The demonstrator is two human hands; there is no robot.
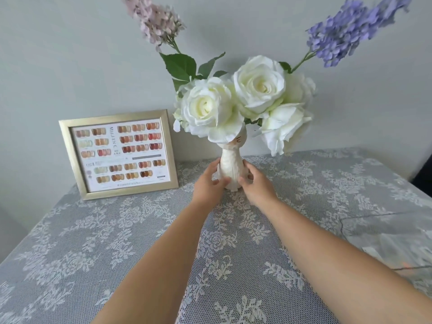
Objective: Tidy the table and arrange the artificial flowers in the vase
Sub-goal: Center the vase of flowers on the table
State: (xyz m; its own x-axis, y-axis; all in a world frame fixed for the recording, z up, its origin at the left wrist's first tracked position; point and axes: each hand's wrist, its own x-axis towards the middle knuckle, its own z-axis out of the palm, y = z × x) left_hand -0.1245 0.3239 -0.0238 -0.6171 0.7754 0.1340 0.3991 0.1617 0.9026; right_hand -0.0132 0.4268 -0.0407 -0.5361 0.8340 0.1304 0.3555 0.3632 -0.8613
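Where the lace tablecloth (93,230) meets the wall, a gold picture frame (118,153) showing rows of colour swatches leans upright at the left. Just right of it, the left hand (208,182) curls its fingers against one side of the cream vase (230,168), and the right hand (256,183) cups the other side, both touching its lower body. Standing upright near the table's back edge, the vase holds white roses (247,101), a pink spray (155,21) leaning left and a purple spray (346,31) leaning right.
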